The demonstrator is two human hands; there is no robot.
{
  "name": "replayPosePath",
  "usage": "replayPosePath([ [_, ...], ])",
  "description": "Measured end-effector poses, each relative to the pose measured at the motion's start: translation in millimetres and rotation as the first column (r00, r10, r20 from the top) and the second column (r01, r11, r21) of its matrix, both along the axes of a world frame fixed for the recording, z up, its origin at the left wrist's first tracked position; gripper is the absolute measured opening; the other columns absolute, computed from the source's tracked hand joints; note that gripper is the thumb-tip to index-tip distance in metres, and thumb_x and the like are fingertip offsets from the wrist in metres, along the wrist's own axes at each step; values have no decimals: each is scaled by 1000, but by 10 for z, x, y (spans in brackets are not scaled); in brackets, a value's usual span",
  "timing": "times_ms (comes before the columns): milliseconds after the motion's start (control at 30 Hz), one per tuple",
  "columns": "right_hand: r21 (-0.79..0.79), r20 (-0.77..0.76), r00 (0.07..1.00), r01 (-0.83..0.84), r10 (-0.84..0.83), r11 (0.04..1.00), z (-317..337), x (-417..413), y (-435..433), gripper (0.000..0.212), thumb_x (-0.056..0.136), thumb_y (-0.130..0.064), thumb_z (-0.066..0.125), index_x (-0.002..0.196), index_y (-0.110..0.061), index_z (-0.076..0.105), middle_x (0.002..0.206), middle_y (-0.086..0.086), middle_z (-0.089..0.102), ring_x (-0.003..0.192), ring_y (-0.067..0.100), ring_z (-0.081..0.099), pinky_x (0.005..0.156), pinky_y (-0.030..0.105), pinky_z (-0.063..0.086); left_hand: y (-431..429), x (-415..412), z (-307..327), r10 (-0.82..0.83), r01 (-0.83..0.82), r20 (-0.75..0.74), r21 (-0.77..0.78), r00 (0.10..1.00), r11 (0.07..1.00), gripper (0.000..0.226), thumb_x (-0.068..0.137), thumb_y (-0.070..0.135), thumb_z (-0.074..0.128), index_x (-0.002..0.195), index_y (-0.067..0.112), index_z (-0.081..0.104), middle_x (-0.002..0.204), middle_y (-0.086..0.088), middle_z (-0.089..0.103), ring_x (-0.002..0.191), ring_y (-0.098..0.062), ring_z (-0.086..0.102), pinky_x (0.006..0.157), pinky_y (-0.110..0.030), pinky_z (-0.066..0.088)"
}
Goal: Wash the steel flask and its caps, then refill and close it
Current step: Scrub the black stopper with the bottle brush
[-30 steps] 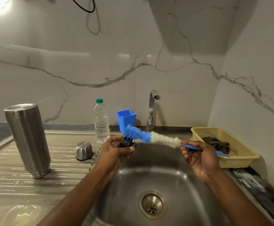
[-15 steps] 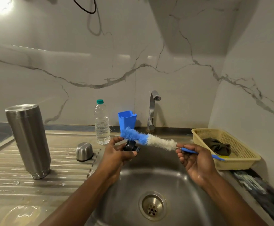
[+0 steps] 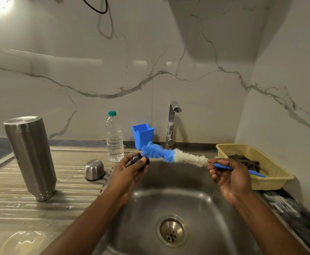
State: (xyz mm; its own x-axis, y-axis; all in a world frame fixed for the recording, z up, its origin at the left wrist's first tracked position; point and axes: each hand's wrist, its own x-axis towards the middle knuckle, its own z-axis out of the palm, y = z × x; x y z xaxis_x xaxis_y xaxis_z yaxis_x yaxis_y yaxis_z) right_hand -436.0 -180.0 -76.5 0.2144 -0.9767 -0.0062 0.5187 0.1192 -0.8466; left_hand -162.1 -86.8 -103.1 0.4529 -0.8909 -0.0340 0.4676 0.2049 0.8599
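While the left hand (image 3: 130,167) is pinching the black inner cap (image 3: 138,160), the right hand (image 3: 228,175) is gripping the bottle brush (image 3: 170,155), its blue tip touching the cap.

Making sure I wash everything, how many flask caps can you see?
2: the steel cap sits on the drainboard right of the flask; the black cap is held in the left hand above the sink.

Blue plastic holder (image 3: 143,134) upright on counter (image 3: 67,199), just beyond left hand (image 3: 130,172). Chrome tap (image 3: 171,122) behind, between hands. Yellow basket (image 3: 272,183) right of right hand (image 3: 229,178), dark cloth (image 3: 242,160) inside. Black cable (image 3: 95,10) high on marble wall (image 3: 187,52).
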Motion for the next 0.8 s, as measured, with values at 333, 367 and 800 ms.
replayPosePath([
  [333,-81,-51,999,-9,5,997,-7,13,4,29,96,-3,42,87,10,66,66,19,65,52,19,60,46,23,51,36,29,7,97,-105,80,99,992,990,48,76,19,89,115,-1,69,110,-22,77,98,-33,79,89,-43,65],
  [367,-87,-64,998,-17,11,996,-24,27,11,29,96,-3,42,87,10,67,67,19,65,52,19,60,46,23,51,45,5,9,92,-98,71,101,993,990,47,75,19,89,113,-2,69,109,-22,77,96,-33,79,84,-41,66],
  [800,-153,-161,986,14,-39,988,-73,13,-37,28,94,0,43,89,13,68,68,23,67,53,22,64,48,25,54,25,20,4,92,-88,-31,128,995,988,60,64,17,91,115,-3,65,117,-24,72,100,-36,78,93,-45,62],
])
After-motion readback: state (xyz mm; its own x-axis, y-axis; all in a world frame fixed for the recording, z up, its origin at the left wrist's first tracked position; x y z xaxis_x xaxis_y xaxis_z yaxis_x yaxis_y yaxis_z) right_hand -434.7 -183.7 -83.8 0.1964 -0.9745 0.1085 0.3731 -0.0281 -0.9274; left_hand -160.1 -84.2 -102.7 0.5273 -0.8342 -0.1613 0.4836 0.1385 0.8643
